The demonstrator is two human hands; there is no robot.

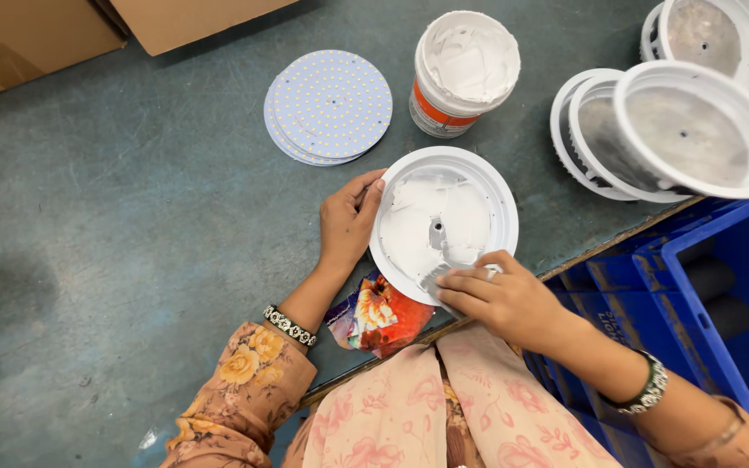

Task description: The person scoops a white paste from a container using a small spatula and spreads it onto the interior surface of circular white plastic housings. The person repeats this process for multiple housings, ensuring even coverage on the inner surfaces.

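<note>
While left hand point(348, 218) grips the rim of the round white housing point(444, 224) — fingers curled on its edge — right hand point(498, 296) pinches a small scraper point(435, 277) against white paste inside.

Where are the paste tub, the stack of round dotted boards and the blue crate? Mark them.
paste tub point(468, 65): head view, on the white paste inside.
stack of round dotted boards point(329, 104): head view, top board's face.
blue crate point(721, 234): head view, upper rim.

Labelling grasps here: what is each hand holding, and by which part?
Left hand steadies the round white housing by its left rim. Right hand presses a small spreader, mostly hidden under its fingers, onto the white paste inside; where its grip sits cannot be told.
</note>
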